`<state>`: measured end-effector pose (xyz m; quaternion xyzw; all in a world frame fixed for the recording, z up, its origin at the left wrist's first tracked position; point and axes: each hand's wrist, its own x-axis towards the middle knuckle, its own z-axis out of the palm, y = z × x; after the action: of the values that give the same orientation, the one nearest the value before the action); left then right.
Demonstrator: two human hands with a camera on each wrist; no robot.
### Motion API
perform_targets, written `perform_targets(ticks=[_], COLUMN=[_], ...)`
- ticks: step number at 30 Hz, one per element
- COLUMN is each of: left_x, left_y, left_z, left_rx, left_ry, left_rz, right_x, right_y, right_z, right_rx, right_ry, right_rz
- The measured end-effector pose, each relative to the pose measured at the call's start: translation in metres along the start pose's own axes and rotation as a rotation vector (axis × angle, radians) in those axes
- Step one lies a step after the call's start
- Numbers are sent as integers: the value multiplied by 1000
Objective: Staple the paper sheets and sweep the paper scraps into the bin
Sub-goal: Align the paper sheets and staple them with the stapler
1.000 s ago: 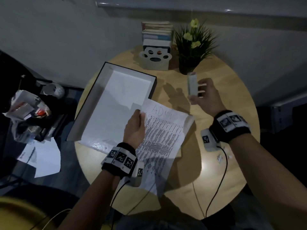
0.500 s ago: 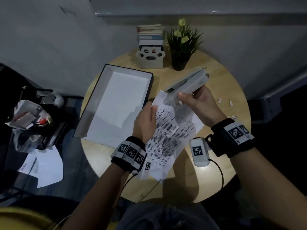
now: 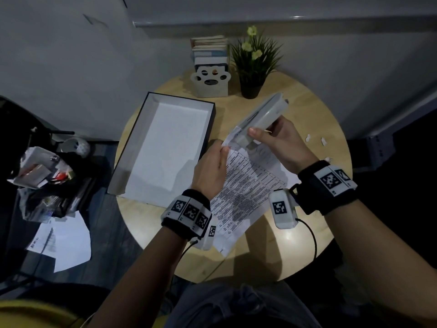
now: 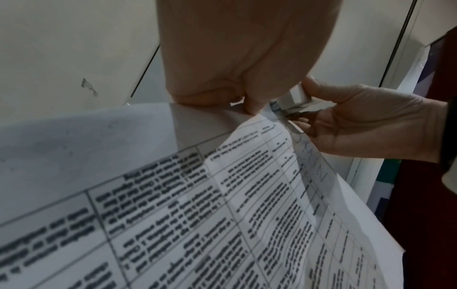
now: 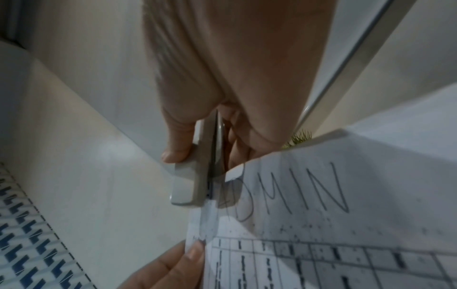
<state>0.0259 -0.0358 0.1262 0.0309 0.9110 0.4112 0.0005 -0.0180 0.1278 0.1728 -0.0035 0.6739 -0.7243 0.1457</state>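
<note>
The left hand (image 3: 209,168) is pinching the paper sheets (image 3: 246,192) at their top edge, holding them up off the table (image 3: 307,245); how many sheets there are cannot be told. They are looking thin and floppy, so gripping close to the corner is keeping it flat. Just right of that pinch, the right hand (image 3: 281,144) is curling around one pale stapler (image 3: 260,119), its mouth over the corner. It is looking rigid and light. Beyond the right hand, at least three paper scraps (image 3: 308,137) are lying on the table.
</note>
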Motion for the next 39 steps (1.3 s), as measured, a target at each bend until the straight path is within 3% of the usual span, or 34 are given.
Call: perform_targets(ticks=[5,11,17,24,28,31,34,36,39], left_x=[-2,4,13,15,17,9,-7,-18,-29], left_y=[-3,7,11,15,3,-24,-56,-71,-86], left_z=[1,-7,-9,-3,-7,-11,-3,1,2], left_rx=[-49,-223,-97,-122,-365,-182,11,-38,-65], left_ry=[-16,58,38,104,-35,-156,-186,-140,-53], left_rz=[-8,38,73,37,26,-85,-271,-306,-322], right_x=[1,2,1,4,9,16,35,55,92], right_y=[1,6,10,11,10,4,-1,-2,1], right_z=[3,3,3,6,5,1,-8,-16,-26], right_rx=[-3,11,24,86,71,67,87,-9,-545], right_ry=[-4,-2,-1,46,34,16,19,74,30], right_rz=[-23,-36,-37,-76,-72,-52,19,54,108])
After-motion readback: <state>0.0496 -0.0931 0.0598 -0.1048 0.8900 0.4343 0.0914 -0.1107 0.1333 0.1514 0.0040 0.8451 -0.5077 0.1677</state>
